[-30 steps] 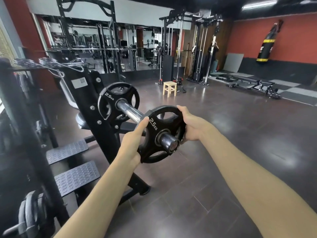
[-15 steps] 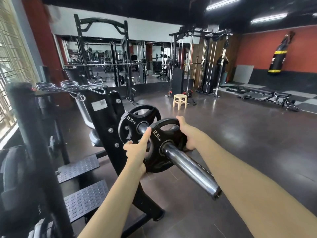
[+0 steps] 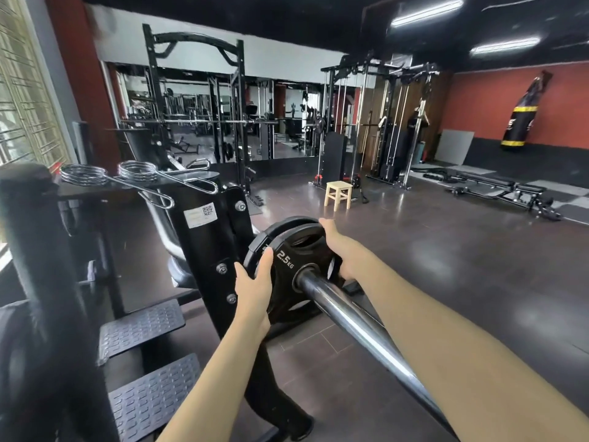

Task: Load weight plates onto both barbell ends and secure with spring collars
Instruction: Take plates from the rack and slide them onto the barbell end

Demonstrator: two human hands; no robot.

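2 black 2.5kg plates (image 3: 296, 266) flush on chrome sleeve (image 3: 360, 327).

Two bare forearms, left hand (image 3: 255, 291) and right hand (image 3: 338, 247), no sleeves, rings or watch.

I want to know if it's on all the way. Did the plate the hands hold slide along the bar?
Yes. The near plate slid inward along the bar, from its tip until it meets the far plate by the rack.
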